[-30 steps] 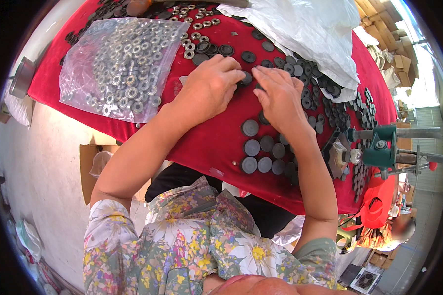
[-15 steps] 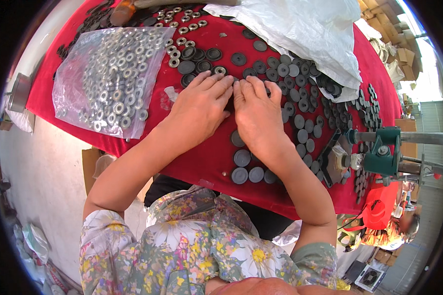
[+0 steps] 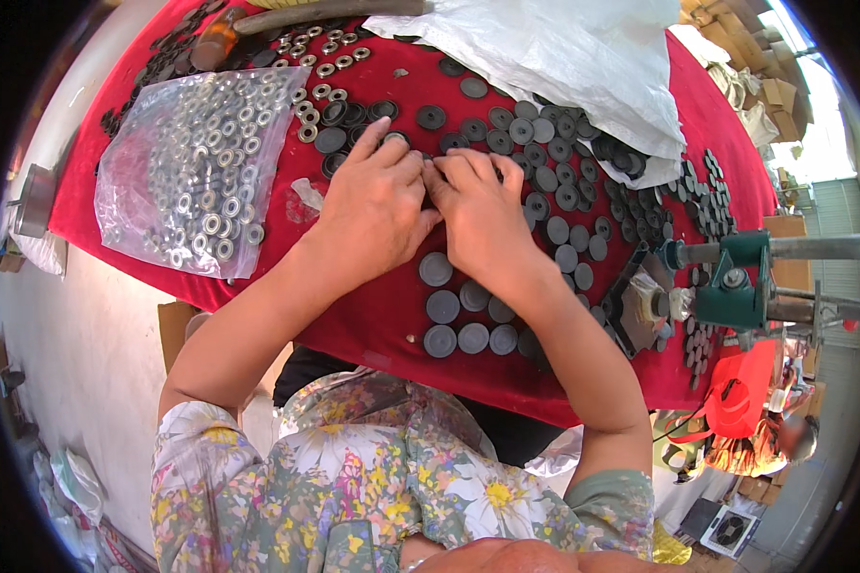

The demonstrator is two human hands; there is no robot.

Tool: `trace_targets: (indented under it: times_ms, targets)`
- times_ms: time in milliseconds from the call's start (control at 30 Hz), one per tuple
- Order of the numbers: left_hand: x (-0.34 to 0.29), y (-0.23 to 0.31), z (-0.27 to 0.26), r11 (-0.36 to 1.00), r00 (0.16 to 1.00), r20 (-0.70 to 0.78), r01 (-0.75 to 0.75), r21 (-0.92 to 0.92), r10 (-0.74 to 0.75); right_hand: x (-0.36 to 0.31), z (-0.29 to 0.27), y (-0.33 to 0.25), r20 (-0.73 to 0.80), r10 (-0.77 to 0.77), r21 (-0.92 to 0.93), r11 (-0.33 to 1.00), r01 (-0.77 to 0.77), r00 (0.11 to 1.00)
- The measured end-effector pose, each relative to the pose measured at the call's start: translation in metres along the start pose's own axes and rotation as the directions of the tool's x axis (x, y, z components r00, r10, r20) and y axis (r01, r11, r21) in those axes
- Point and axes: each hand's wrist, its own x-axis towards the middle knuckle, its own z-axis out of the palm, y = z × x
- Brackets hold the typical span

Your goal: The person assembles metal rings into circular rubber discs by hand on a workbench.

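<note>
My left hand (image 3: 375,199) and my right hand (image 3: 483,212) meet over the red cloth, fingertips together. The fingers of both are bent inward, and whatever lies between them is hidden. The left index finger sticks out toward several round black caps (image 3: 331,140) just beyond it. More black caps (image 3: 431,117) lie past the right fingertips. Small ring-shaped metal bearings (image 3: 326,70) are scattered farther off. Nearer to me, below the right wrist, larger grey discs (image 3: 440,340) sit in rough rows.
A clear plastic bag of bearings (image 3: 210,162) lies at the left. A mallet with an amber head (image 3: 215,43) is at the far left. A white woven sack (image 3: 564,57) covers the far right. A green metal fixture (image 3: 736,277) stands at the right edge; a person (image 3: 760,444) is beyond.
Both hands have shifted slightly left in the picture, and my left index finger has lifted away from the others. The table's things appear shifted left too, as the view has turned.
</note>
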Motion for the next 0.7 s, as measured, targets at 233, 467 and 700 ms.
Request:
trace_targets:
  times_ms: [233,467,700]
  targets:
    - [0.002,-0.022,0.019,0.985,0.922,-0.376,0.028,-0.171,-0.092,0.051,0.005,0.083,-0.213,0.325,0.285,0.923,-0.26,0.921]
    - [-0.001,-0.021,0.013,0.972,0.939,-0.267,0.184,-0.149,-0.219,0.101,0.038,0.103,-0.123,0.349,0.184,0.928,-0.324,0.929]
    - [-0.001,-0.023,0.011,0.969,0.93,-0.271,0.23,-0.089,-0.246,0.109,0.04,0.098,-0.128,0.317,-0.103,0.938,-0.33,0.94]
